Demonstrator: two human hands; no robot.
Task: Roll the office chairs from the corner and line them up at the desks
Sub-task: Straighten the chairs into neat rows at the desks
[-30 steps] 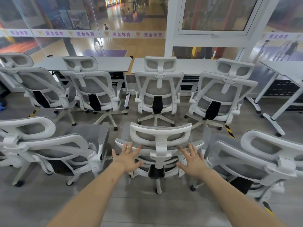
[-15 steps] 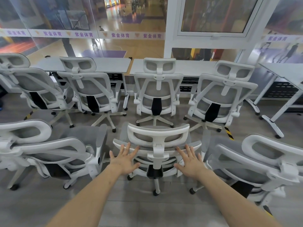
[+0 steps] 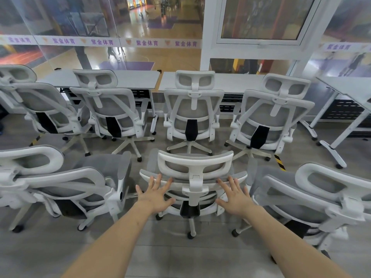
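Note:
A white-framed office chair with grey mesh (image 3: pixel 194 167) stands right in front of me, its back towards me. My left hand (image 3: pixel 155 194) lies flat against the left side of its backrest, fingers spread. My right hand (image 3: pixel 234 196) presses flat on the right side, fingers also spread. Neither hand grips anything. Ahead, several matching chairs, one of them (image 3: pixel 193 109), stand in a row with their backs to me at the long grey desks (image 3: pixel 132 78).
Another chair (image 3: pixel 66 183) stands close on the left and one more (image 3: pixel 313 199) close on the right, flanking the chair I touch. A further desk (image 3: pixel 349 87) angles in at the far right. Glass walls stand behind the desks. Yellow-black tape (image 3: pixel 279 162) marks the floor.
The view has drifted slightly; both hands stay flat on the chair's backrest, and the chair sits a little nearer the front row.

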